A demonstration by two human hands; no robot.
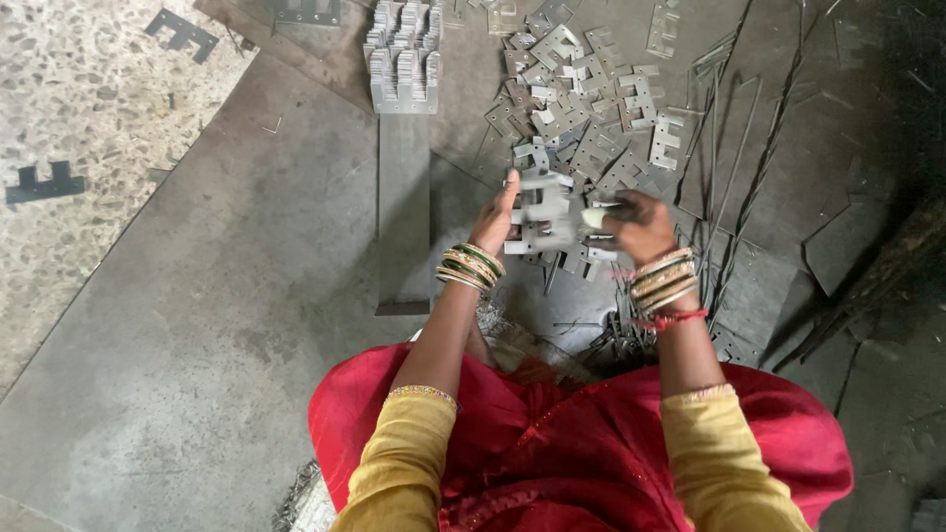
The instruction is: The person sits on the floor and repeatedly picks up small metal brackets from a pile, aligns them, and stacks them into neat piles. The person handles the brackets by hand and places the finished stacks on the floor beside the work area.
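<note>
I hold a small stack of flat, notched grey metal plates (543, 212) between both hands, just above the floor. My left hand (496, 219) presses against the stack's left side. My right hand (641, 223) grips its right side, and the plates look motion-blurred. Both wrists carry several bangles. A loose heap of the same stamped plates (581, 94) lies on the floor just beyond my hands. A neat row of stacked plates (404, 54) stands farther left on a long metal strip (404, 212).
I sit on large grey metal sheets (227, 296). Thin metal offcut strips (729, 158) lie to the right and below my right hand. Speckled stone floor (69, 108) with dark plate pieces (44, 184) shows at the upper left. Red cloth covers my lap (581, 433).
</note>
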